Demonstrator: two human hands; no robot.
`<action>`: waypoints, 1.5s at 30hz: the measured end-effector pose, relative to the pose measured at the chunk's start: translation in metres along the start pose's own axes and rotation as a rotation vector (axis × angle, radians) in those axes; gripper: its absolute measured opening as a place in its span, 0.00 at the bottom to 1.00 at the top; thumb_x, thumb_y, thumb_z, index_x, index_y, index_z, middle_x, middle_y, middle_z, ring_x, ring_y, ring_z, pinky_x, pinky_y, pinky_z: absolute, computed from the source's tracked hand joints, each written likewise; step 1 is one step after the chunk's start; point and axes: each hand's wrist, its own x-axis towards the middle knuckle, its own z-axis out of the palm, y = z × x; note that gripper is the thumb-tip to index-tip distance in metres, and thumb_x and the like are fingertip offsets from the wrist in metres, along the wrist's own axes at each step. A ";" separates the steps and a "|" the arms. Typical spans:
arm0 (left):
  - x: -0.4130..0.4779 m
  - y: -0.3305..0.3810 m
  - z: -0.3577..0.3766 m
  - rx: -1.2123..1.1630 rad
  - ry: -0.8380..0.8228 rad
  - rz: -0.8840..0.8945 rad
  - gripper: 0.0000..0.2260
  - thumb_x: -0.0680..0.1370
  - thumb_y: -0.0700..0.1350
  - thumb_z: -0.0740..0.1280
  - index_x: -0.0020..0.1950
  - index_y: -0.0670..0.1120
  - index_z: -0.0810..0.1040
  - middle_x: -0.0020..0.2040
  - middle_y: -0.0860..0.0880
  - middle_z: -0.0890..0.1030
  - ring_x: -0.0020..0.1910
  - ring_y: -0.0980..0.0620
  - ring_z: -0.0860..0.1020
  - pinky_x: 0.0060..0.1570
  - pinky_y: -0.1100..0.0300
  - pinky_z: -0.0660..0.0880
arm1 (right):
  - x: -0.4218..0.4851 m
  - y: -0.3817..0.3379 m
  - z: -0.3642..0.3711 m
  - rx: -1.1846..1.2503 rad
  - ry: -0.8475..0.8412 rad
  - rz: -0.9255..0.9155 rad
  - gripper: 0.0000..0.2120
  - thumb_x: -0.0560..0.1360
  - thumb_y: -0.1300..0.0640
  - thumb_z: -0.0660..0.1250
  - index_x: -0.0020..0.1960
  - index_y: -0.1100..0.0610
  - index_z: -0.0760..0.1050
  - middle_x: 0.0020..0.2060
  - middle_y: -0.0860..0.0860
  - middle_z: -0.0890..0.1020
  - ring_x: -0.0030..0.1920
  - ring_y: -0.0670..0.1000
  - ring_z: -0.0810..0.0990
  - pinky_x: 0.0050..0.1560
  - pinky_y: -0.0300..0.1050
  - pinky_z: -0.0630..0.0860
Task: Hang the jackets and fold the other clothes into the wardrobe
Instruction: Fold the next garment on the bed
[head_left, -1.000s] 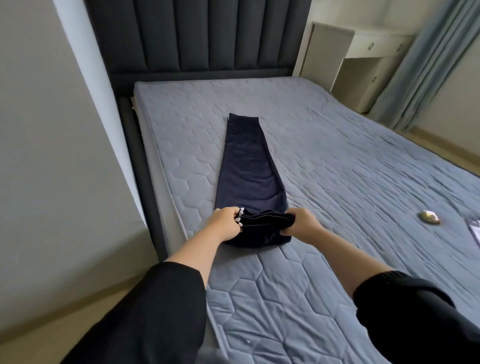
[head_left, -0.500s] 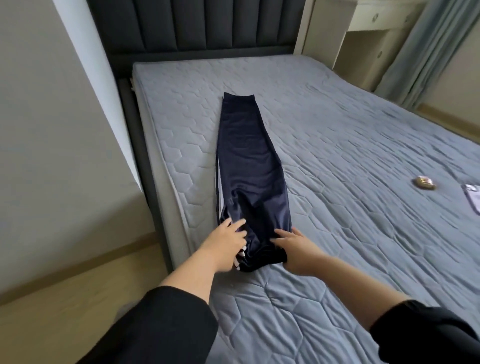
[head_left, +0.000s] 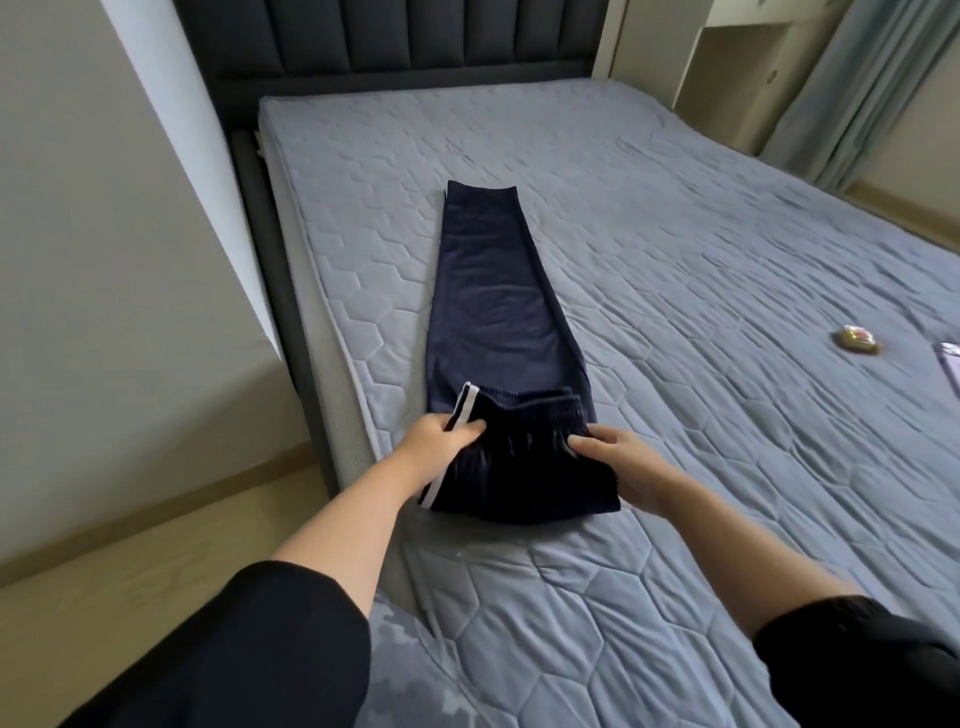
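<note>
Two hands meet at the near end of the grey mattress (head_left: 675, 234). Left hand (head_left: 441, 441) grips the white-striped edge of the navy trousers (head_left: 493, 312), fingers curled. Trousers lie lengthwise, waistband folded back over the legs. Right hand (head_left: 623, 467) rests fingers over the fold's right edge; thumb hidden, grasp undeterminable. Small gold object (head_left: 857, 340) lies well apart.
</note>
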 end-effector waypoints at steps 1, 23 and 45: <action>0.003 0.005 0.002 0.020 0.047 0.040 0.19 0.77 0.52 0.67 0.29 0.51 0.65 0.24 0.58 0.67 0.29 0.55 0.68 0.31 0.64 0.63 | 0.001 0.001 -0.001 -0.025 -0.019 0.001 0.06 0.76 0.64 0.67 0.52 0.62 0.79 0.44 0.57 0.83 0.43 0.52 0.82 0.45 0.42 0.80; 0.048 -0.014 -0.029 0.248 -0.269 -0.317 0.23 0.78 0.60 0.62 0.67 0.47 0.72 0.60 0.44 0.79 0.53 0.44 0.78 0.45 0.57 0.69 | 0.061 -0.011 0.004 -0.567 0.355 -0.145 0.09 0.79 0.57 0.64 0.47 0.43 0.75 0.43 0.40 0.81 0.45 0.42 0.78 0.44 0.39 0.71; 0.074 -0.031 -0.002 0.473 0.263 -0.068 0.23 0.80 0.51 0.63 0.74 0.49 0.63 0.63 0.44 0.77 0.58 0.41 0.76 0.57 0.51 0.73 | 0.092 0.012 -0.009 -0.747 0.545 0.001 0.13 0.76 0.58 0.68 0.35 0.58 0.71 0.30 0.50 0.74 0.40 0.54 0.76 0.35 0.43 0.62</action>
